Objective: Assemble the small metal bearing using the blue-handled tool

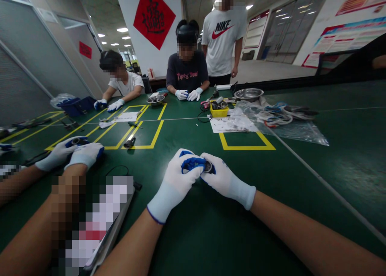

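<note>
Fingers (193, 163) of the left hand (177, 179), blue-tipped on a white work glove, curl tight over a small round metal part (208, 166), and the right hand (224, 179) pinches the same part from the other side, so both hands are clamped on it. The part sits between the two hands, held just above the green worktop (211, 227), near the person's edge of it. Only its dark ring-shaped face shows; what kind of part it is cannot be told.

To the left, a co-worker's gloved hands (75, 151) rest on the worktop around another small dark part (79, 141). Beyond them a short black cylinder (129, 142) lies on a yellow taped line (157, 133), alone and apart from every hand. To the right, another yellow taped outline (247, 147) marks an open rectangle.

Farther out lie a sheet of paper (232, 124) with small bits on it, a yellow tray (219, 110) of parts, and a clear plastic bag (295, 127) over coiled cables. A steel bowl (249, 93) stands behind them. At the far edge, two seated people in white gloves work at the worktop, with a smaller steel bowl (155, 99) between them, and a person in a white T-shirt (224, 38) stands behind.
</note>
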The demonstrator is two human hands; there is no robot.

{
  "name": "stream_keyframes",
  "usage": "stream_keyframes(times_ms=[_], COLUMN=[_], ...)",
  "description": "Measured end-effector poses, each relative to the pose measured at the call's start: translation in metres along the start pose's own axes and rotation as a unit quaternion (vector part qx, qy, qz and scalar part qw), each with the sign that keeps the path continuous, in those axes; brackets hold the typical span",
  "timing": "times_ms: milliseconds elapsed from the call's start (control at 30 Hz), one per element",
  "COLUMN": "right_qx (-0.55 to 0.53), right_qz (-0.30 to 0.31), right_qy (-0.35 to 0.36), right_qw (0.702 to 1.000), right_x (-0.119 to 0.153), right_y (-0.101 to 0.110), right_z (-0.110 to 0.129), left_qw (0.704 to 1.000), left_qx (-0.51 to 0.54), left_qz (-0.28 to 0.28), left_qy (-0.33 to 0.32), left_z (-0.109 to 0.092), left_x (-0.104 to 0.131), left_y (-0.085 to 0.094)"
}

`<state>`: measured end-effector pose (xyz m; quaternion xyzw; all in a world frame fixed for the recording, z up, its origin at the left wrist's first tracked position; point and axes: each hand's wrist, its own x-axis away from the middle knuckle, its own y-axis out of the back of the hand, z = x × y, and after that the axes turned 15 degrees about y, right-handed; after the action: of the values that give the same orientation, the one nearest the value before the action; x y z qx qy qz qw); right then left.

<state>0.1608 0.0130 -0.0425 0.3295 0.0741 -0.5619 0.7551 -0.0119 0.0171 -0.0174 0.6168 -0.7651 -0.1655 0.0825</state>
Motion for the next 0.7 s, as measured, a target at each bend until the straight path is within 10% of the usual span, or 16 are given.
stream_keyframes(times_ms=[700], right_qx=[0.019], right_qz=[0.042], right_qy=[0.016], right_qw=[0.999], right_x=[0.0], right_y=[-0.003], right_z=[0.006], left_qw=[0.991], left_qx=[-0.131], left_qz=[-0.001], left_qy=[0.018], left_z=[-0.013], left_x=[0.003], left_y=[0.002])
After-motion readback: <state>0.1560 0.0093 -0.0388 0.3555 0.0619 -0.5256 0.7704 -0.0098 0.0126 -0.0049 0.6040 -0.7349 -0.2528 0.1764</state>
